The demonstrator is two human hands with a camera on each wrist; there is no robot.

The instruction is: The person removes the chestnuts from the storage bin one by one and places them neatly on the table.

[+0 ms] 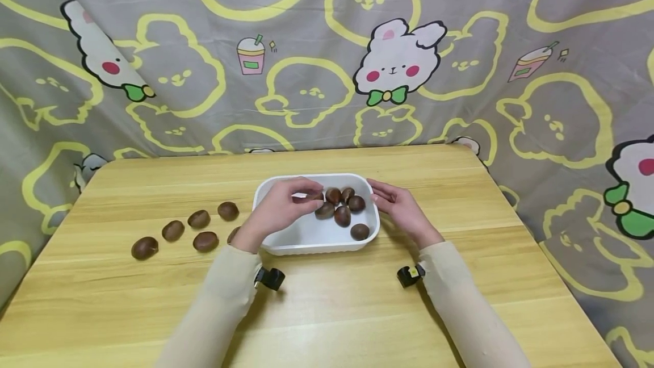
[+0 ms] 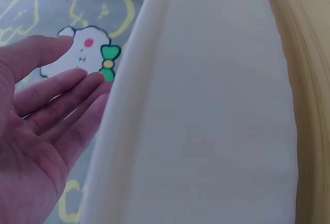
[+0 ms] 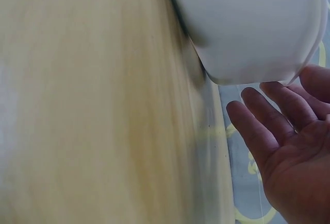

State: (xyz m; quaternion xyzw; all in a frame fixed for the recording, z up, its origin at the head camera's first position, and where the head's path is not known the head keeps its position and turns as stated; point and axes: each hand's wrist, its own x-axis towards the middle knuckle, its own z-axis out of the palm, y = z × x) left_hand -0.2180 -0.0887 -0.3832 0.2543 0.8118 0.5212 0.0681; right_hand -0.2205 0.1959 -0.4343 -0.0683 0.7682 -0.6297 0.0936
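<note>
1. Head view: six brown chestnuts (image 1: 342, 216) are lying together from the middle of the white tray (image 1: 301, 237) toward its far right corner, while a single chestnut (image 1: 360, 231) is sitting apart in the tray's near right corner.
2. The left hand (image 1: 278, 207) is reaching over the tray's left end, thumb and fingers standing apart around the leftmost of the six; the left wrist view is showing the gap between them. Whether a fingertip is touching that nut, I cannot tell.
3. The right hand (image 1: 403, 212) is touching the tray's right end, its thumb lying at the rim and its fingers reaching along the outer wall, nearly straight and slightly apart.
4. The tray is standing near the middle of the desk's (image 1: 337, 311) far edge.
5. Toward the desk's left edge, four loose chestnuts (image 1: 199, 219) are forming a slanting row, another (image 1: 206, 241) is lying nearer, and a sixth (image 1: 234, 234) is showing partly behind the left wrist.
6. Cream sleeves (image 1: 217, 300) are covering both forearms, and a patterned curtain (image 1: 306, 33) is hanging behind the desk's far edge.
</note>
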